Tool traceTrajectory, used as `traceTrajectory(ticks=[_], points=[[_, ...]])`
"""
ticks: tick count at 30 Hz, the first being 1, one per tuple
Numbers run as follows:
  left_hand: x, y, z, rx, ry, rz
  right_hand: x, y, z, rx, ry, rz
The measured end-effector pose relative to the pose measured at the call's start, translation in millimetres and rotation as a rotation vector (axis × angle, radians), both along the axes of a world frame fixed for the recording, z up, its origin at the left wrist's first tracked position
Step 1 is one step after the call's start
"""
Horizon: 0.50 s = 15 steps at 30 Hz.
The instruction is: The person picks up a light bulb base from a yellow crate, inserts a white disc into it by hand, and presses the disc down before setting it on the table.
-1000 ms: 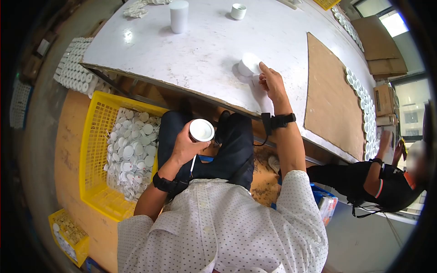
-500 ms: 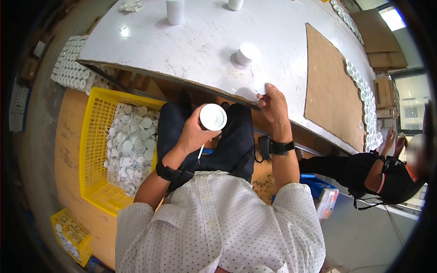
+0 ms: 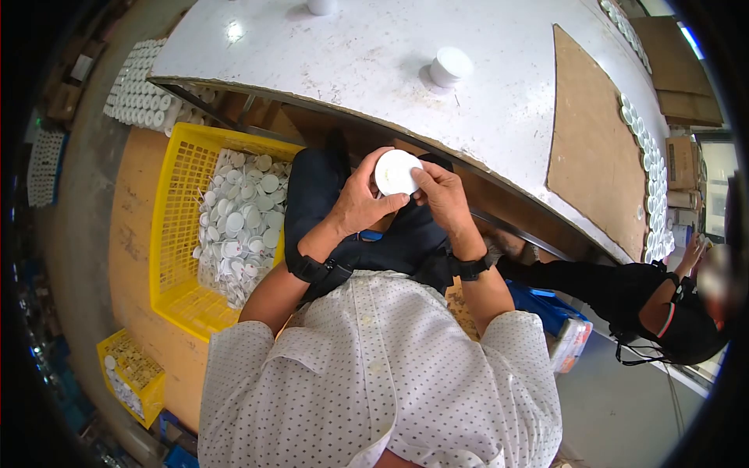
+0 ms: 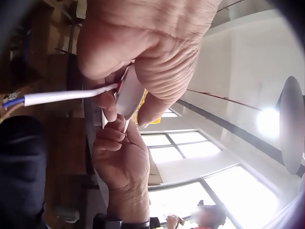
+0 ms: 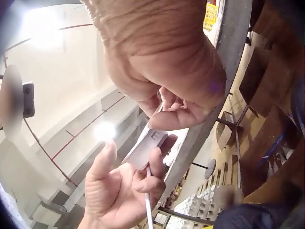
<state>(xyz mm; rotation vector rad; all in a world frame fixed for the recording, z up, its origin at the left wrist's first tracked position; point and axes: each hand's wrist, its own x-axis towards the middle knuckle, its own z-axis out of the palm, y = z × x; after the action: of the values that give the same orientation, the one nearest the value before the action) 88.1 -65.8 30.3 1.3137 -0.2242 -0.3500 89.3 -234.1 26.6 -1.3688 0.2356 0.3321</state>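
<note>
My left hand [image 3: 355, 207] grips a white round housing [image 4: 128, 93], its fingers curled round the side. A white cable [image 4: 62, 97] with bare-cut blue and brown ends comes out of the housing. A flat white disc [image 3: 396, 170] covers the housing's open face in the head view. My right hand [image 3: 446, 199] pinches the disc's edge between thumb and fingers. Both hands meet above the lap, in front of the table edge. In the right wrist view, the housing's side [image 5: 145, 148] shows dark printing, and much of the disc is hidden by fingers.
A white cup-shaped piece [image 3: 451, 66] stands on the table [image 3: 374, 78], near a brown cardboard sheet [image 3: 597, 148] edged with white round pieces. On the left, a yellow basket [image 3: 168, 226] holds many white discs. Another person [image 3: 679, 312] is at the right.
My right hand has come from the table to the left hand, bringing the white disc onto the housing. The left hand has risen slightly and shifted right. The housing's open face is now covered.
</note>
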Motion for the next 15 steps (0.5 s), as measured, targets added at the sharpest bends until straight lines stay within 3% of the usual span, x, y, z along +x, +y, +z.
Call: traceTrajectory(ticks=[5,15], points=[[-1,0,1,0.188,-0.096,0.079,-2,14,4,-0.029,-0.019,-0.037],[-2,0,-5,0.281,-0.176,0.171,-3,22,3,-0.066,-0.044,-0.068]])
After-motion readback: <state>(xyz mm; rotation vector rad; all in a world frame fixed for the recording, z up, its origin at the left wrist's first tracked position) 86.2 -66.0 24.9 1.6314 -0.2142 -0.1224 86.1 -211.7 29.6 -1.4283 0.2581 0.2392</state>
